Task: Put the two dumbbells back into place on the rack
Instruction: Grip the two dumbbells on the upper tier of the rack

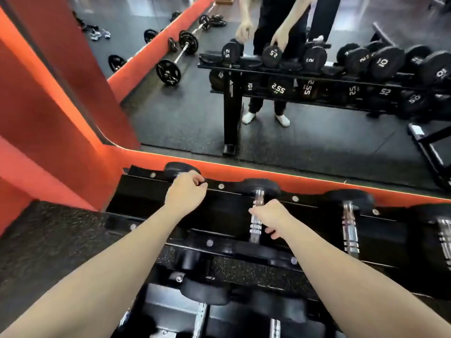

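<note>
Two small black dumbbells lie on the top shelf of the black rack [220, 186] in front of a mirror. The left dumbbell [181, 168] shows only its far head; my left hand [185, 195] hovers over its handle with loosely curled fingers, and in the mirror this hand sits just above the dumbbell. The right dumbbell [256, 215] rests in its cradle with its chrome handle exposed. My right hand [271, 219] is just right of that handle, fingers apart and not wrapped around it.
More dumbbells [350, 230] fill the shelf to the right, and others [202, 289] lie on the lower shelf near my arms. An orange wall ledge [317, 184] runs behind the rack. The mirror shows a barbell [178, 54] on the floor.
</note>
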`<state>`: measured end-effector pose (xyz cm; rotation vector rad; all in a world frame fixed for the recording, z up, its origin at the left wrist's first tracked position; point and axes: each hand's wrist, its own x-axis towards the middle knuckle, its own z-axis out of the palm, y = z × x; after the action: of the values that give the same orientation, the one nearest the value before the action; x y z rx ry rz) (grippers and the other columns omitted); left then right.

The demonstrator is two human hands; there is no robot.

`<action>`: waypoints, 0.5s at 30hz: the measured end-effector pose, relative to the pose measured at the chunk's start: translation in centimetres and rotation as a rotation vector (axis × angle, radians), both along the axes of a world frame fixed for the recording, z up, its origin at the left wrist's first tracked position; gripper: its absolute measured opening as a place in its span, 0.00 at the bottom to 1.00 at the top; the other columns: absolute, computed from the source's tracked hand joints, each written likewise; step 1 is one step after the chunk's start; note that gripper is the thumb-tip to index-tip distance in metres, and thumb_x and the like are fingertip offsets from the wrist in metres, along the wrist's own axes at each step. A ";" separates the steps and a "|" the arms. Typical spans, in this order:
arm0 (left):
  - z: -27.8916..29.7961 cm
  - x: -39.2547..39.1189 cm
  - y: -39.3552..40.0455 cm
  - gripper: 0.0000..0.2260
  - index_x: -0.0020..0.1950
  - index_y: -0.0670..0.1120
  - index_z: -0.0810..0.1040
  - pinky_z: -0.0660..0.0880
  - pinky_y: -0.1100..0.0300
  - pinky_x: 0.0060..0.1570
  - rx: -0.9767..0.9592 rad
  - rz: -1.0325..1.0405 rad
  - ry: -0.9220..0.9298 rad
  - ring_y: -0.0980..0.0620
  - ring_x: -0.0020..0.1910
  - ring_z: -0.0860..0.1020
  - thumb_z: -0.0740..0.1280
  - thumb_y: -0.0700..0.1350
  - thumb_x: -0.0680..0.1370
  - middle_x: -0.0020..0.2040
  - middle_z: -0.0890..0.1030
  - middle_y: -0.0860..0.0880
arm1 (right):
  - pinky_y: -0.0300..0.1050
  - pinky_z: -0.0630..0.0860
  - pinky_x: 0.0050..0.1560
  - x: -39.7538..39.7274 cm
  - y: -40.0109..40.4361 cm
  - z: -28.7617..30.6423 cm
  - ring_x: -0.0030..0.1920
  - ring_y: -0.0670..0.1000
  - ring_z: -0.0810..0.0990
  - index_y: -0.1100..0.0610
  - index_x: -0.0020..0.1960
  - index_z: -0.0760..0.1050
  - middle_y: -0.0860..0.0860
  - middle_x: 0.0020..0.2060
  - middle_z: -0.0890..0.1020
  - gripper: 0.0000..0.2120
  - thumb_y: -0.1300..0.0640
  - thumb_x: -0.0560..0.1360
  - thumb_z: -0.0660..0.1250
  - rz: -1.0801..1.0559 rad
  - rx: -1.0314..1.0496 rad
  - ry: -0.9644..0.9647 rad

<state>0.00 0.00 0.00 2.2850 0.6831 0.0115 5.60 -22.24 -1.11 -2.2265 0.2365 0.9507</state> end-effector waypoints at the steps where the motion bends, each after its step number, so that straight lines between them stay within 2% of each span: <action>1: -0.6 -0.2 0.6 0.11 0.56 0.50 0.80 0.73 0.50 0.59 0.074 0.026 0.012 0.46 0.58 0.78 0.68 0.50 0.76 0.56 0.81 0.49 | 0.58 0.81 0.53 0.1 0.6 -0.8 0.48 0.61 0.83 0.60 0.48 0.73 0.56 0.42 0.78 0.13 0.50 0.75 0.68 0.030 -0.029 -0.012; 3: -2.0 -0.3 1.5 0.18 0.64 0.47 0.76 0.70 0.47 0.61 0.259 0.079 0.064 0.42 0.65 0.72 0.68 0.50 0.75 0.62 0.76 0.45 | 0.55 0.81 0.51 0.2 1.8 -2.2 0.46 0.58 0.81 0.61 0.54 0.71 0.57 0.46 0.79 0.16 0.50 0.75 0.68 0.042 -0.075 -0.063; 5: -3.0 -0.6 2.2 0.22 0.67 0.44 0.70 0.69 0.45 0.58 0.292 0.152 0.110 0.40 0.66 0.69 0.68 0.49 0.74 0.64 0.73 0.42 | 0.55 0.80 0.52 0.2 2.8 -3.4 0.48 0.58 0.80 0.65 0.62 0.66 0.58 0.49 0.80 0.22 0.52 0.75 0.67 -0.024 -0.090 -0.085; 7: -3.7 -0.3 2.8 0.24 0.66 0.42 0.67 0.70 0.44 0.56 0.136 0.289 0.101 0.37 0.65 0.70 0.68 0.48 0.73 0.65 0.72 0.40 | 0.52 0.78 0.54 0.4 2.8 -4.3 0.50 0.58 0.77 0.63 0.63 0.66 0.56 0.54 0.78 0.20 0.55 0.76 0.66 -0.038 -0.132 -0.144; 10: -4.9 0.2 4.1 0.26 0.65 0.41 0.70 0.75 0.45 0.57 -0.163 0.440 0.130 0.36 0.59 0.78 0.69 0.54 0.73 0.62 0.78 0.40 | 0.54 0.79 0.56 0.6 2.7 -4.9 0.50 0.59 0.78 0.60 0.60 0.72 0.58 0.57 0.80 0.17 0.56 0.74 0.67 -0.057 -0.132 -0.147; 13: -5.5 0.2 5.1 0.21 0.58 0.44 0.76 0.79 0.46 0.53 -0.313 0.393 0.104 0.38 0.51 0.82 0.69 0.57 0.74 0.54 0.83 0.42 | 0.53 0.80 0.53 0.4 2.5 -5.0 0.46 0.58 0.78 0.61 0.59 0.74 0.61 0.55 0.81 0.16 0.56 0.74 0.67 -0.034 -0.146 -0.168; 15: -5.6 -0.1 5.6 0.17 0.56 0.47 0.76 0.80 0.45 0.51 -0.358 0.343 0.067 0.38 0.49 0.83 0.70 0.56 0.74 0.51 0.84 0.43 | 0.53 0.81 0.51 0.1 2.5 -4.7 0.47 0.59 0.80 0.63 0.59 0.76 0.61 0.53 0.82 0.16 0.55 0.75 0.67 -0.014 -0.158 -0.185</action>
<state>-0.11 5.58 -5.59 1.8147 1.0176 -0.0236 5.74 -19.75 -5.86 -2.4370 0.2485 0.7340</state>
